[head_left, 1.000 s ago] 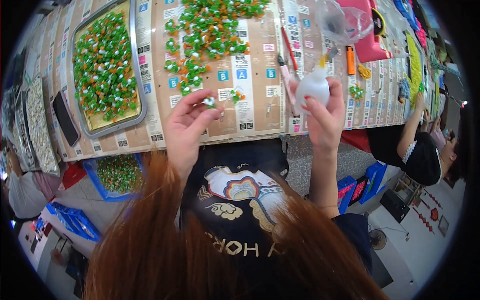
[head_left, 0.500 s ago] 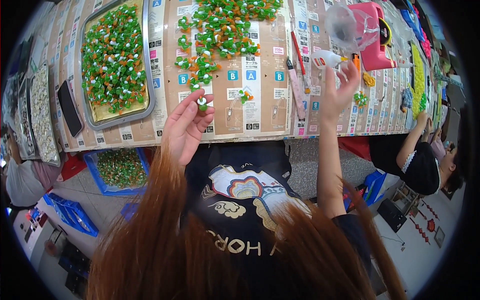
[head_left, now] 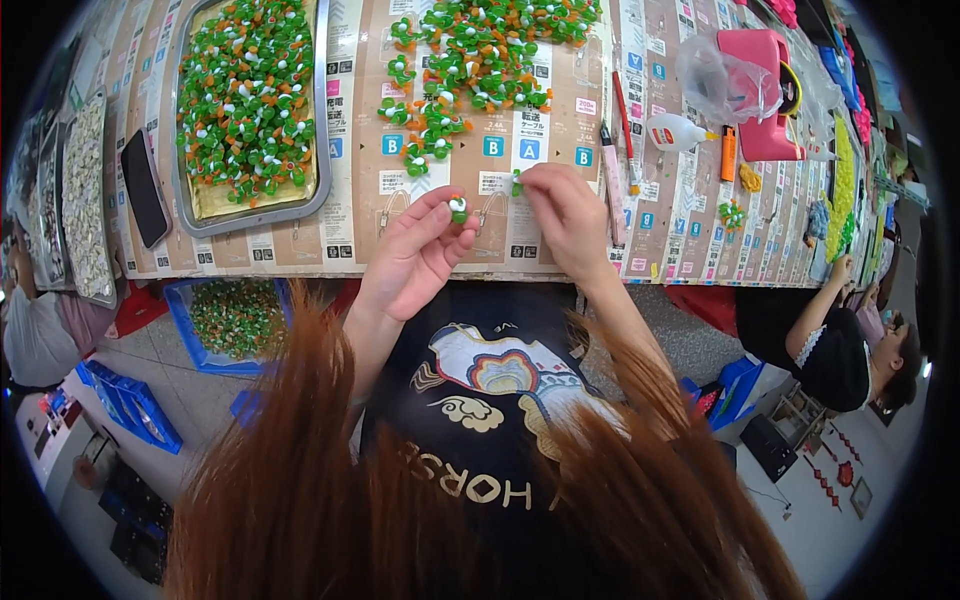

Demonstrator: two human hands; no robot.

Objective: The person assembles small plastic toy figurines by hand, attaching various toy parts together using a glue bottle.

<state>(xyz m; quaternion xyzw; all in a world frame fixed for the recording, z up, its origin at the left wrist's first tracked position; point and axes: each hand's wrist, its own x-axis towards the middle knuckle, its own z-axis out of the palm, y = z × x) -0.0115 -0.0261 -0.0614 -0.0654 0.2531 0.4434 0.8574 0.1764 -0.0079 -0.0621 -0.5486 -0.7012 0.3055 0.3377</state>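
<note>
My left hand (head_left: 418, 252) is raised over the table's near edge, pinching a small green-and-white plastic piece (head_left: 458, 206) between thumb and fingers. To its right, my right hand (head_left: 568, 218) reaches down to the table with its fingertips together on a small green piece (head_left: 517, 184), mostly covered by the fingers. Beyond both hands lies a loose pile of small green, white and orange pieces (head_left: 488, 75). A white squeeze bottle (head_left: 676, 132) with an orange tip rests on its side, right of my right hand.
A metal tray (head_left: 322, 130) full of similar pieces stands left, beside a dark phone (head_left: 146, 190). At right are a red brush (head_left: 625, 125), a pink-handled tool (head_left: 612, 190), an orange lighter (head_left: 729, 150) and a pink container (head_left: 757, 55). A co-worker (head_left: 850, 340) sits far right.
My right hand has come away from the white squeeze bottle, moving left and nearer to the small piece on the table. My left hand keeps its green-and-white piece. The whole view has shifted slightly.
</note>
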